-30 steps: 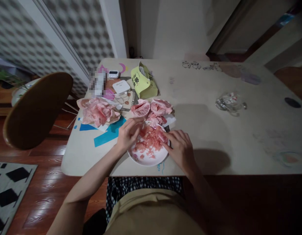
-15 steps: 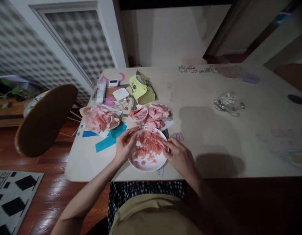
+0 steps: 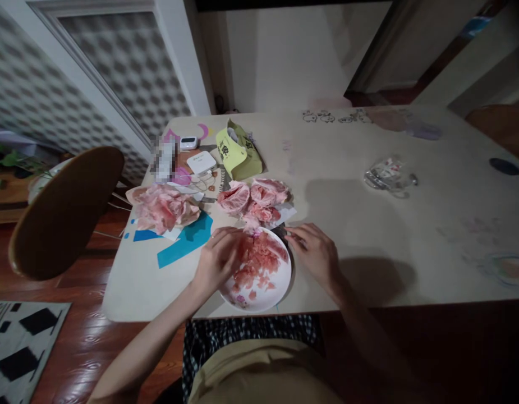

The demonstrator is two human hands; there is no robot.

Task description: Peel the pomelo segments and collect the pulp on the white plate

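Observation:
A white plate holds loose pink pomelo flesh, with a longer piece near its right side. My left hand is over the plate's left rim, fingers curled together; whatever is in them is hidden. Just off the right rim is my right hand, its thumb and forefinger apart and nothing visible between them. Its fingertips are close to a dark flat thing partly hidden behind the plate. Peeled pomelo chunks lie beyond the plate on white paper.
Left of the plate lies a heap of pomelo peel and skin. Farther back are a yellow-green visor cap, a white box-shaped device and a small device with a screen. A clear crumpled bag lies to the right.
My right hand has moved away from the plate's inside to beyond its right rim. A longer flesh piece now rests in the plate there. My left fingers have curled further over the plate.

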